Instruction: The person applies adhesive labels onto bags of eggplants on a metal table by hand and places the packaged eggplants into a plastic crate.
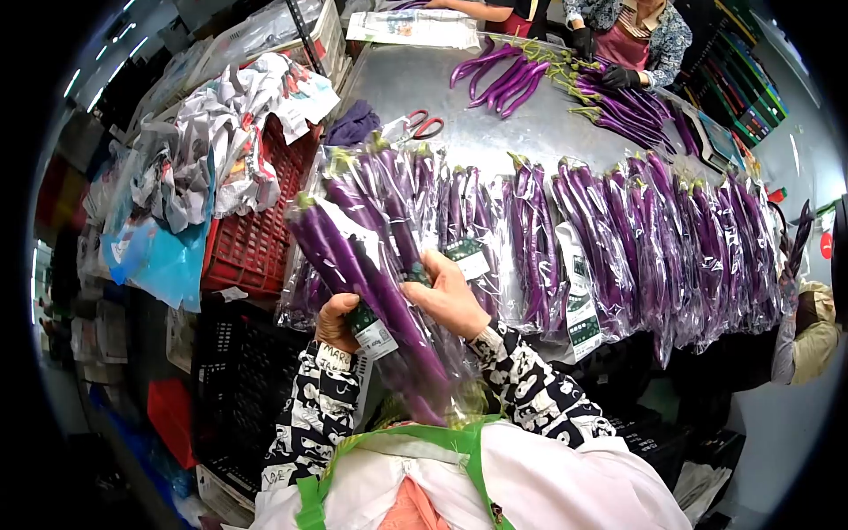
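Observation:
Clear-bagged purple eggplants [382,291] are held up near my chest, over the table's near edge. My left hand [338,322] grips the bagged eggplants from the left, beside a white and green label [374,338]. From the right, my right hand [449,299] holds the same bundle, its thumb and fingers closed on the plastic. Just beyond them, a long row of bagged eggplants [609,238] lies side by side on the metal table [380,75]. A green and white label strip [579,296] lies on the row.
Red-handled scissors [426,124] and a dark cloth [353,124] lie behind the row. Loose eggplants [512,81] are further back, where a co-worker's gloved hands [621,77] touch more of them. Crumpled paper [216,132] tops a red crate [256,221]; a black crate [234,380] stands lower left.

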The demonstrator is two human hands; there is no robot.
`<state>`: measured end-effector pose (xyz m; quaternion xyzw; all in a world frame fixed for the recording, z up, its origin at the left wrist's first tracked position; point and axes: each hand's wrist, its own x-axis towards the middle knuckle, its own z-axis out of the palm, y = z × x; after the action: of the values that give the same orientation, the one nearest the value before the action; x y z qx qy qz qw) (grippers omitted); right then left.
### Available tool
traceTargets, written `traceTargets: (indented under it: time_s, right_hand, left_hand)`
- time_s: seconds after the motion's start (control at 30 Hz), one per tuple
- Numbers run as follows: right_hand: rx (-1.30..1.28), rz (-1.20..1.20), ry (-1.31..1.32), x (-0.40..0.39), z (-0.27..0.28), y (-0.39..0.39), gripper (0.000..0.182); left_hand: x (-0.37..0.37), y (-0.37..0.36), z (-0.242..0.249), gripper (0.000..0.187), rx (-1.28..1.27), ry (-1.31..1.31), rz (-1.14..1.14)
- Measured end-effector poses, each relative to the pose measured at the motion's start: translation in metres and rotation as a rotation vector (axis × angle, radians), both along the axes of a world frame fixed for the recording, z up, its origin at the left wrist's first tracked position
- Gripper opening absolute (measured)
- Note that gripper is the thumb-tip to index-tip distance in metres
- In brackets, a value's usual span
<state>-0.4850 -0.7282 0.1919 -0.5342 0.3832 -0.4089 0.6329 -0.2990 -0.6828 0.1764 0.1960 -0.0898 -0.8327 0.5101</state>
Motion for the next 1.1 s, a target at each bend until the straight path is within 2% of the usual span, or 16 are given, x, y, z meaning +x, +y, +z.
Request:
traceTargets:
  time_s: [0.13, 0.17, 0.2, 0.23, 0.33, 0.4, 0.47, 0.5, 0.67, 0.73, 0.77, 0.9, 0.93, 1.0, 1.03, 1.1]
  right_hand:
    - [0.146, 0.063, 0.098, -0.011, -0.005, -0.013, 0.024]
    - [-0.144, -0.239, 0.353, -0.016, -0.025, -0.021, 0.028]
    - [0.108, -0.328, 0.378, -0.022, 0.009, -0.019, 0.034]
    - [-0.251, -0.515, 0.644, -0.038, -0.024, -0.029, 0.044]
    - [-0.174, -0.500, 0.396, -0.112, -0.165, -0.068, 0.052]
    - [0.191, -0.241, 0.307, -0.104, -0.128, -0.053, 0.044]
    - [0.262, -0.336, 0.519, -0.107, -0.134, -0.066, 0.035]
    - [0.311, -0.323, 0.557, -0.111, -0.133, -0.077, 0.031]
    - [0.255, -0.296, 0.901, -0.109, -0.130, -0.095, 0.071]
    - [0.155, -0.385, 1.448, -0.080, -0.102, -0.082, 0.082]
    - [0.109, -0.409, 1.409, -0.081, -0.102, -0.076, 0.091]
    - [-0.061, -0.379, 1.233, -0.128, -0.158, -0.091, 0.079]
    - [-0.001, -0.275, 1.438, -0.125, -0.146, -0.091, 0.080]
    - [0.079, -0.242, 1.428, -0.126, -0.148, -0.083, 0.082]
    - [0.160, -0.167, 1.112, -0.111, -0.130, -0.065, 0.085]
    - [0.228, -0.346, 1.065, -0.120, -0.145, -0.058, 0.079]
  left_hand:
    - [-0.002, 0.011, 0.005, 0.039, 0.091, -0.152, 0.080]
    - [0.008, 0.011, -0.017, 0.031, 0.133, -0.129, 0.015]
    - [0.017, 0.014, -0.038, 0.023, 0.175, -0.107, -0.050]
    - [0.014, 0.011, -0.040, 0.025, 0.141, -0.131, -0.108]
    - [0.018, 0.023, -0.003, 0.027, 0.221, -0.241, -0.050]
    - [0.009, 0.023, -0.011, 0.036, 0.119, -0.058, 0.040]
    - [0.017, 0.042, 0.031, 0.054, -0.047, -0.169, 0.263]
    - [0.021, 0.046, 0.011, 0.065, -0.037, -0.249, 0.295]
    - [0.052, 0.098, -0.015, 0.043, 0.093, -0.088, 0.648]
    - [0.081, 0.134, -0.020, 0.037, 0.091, 0.000, 0.771]
    - [0.091, 0.149, -0.021, 0.029, 0.169, 0.042, 0.887]
    - [0.160, 0.201, -0.044, 0.014, 0.327, 0.046, 1.322]
    - [0.184, 0.206, -0.054, 0.018, 0.355, -0.021, 1.442]
    - [0.222, 0.225, -0.077, 0.015, 0.264, 0.060, 1.543]
    - [0.245, 0.233, -0.102, 0.015, 0.299, 0.080, 1.606]
    - [0.280, 0.244, -0.134, 0.015, 0.395, 0.176, 1.713]
